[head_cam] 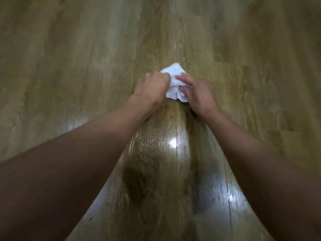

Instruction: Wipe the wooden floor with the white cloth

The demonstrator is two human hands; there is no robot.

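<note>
A crumpled white cloth (174,79) lies on the wooden floor (86,58) near the middle of the view. My left hand (152,86) grips the cloth's left side with its fingers curled. On the cloth's right side my right hand (198,93) presses down, fingers spread over the fabric. Both forearms reach forward from the bottom corners. Part of the cloth is hidden under the two hands.
The floor is brown-green laminate planks running away from me, with bright light reflections (172,141) between my arms and a paler glare patch (220,190) lower right. A tiny speck (89,218) lies near my left forearm.
</note>
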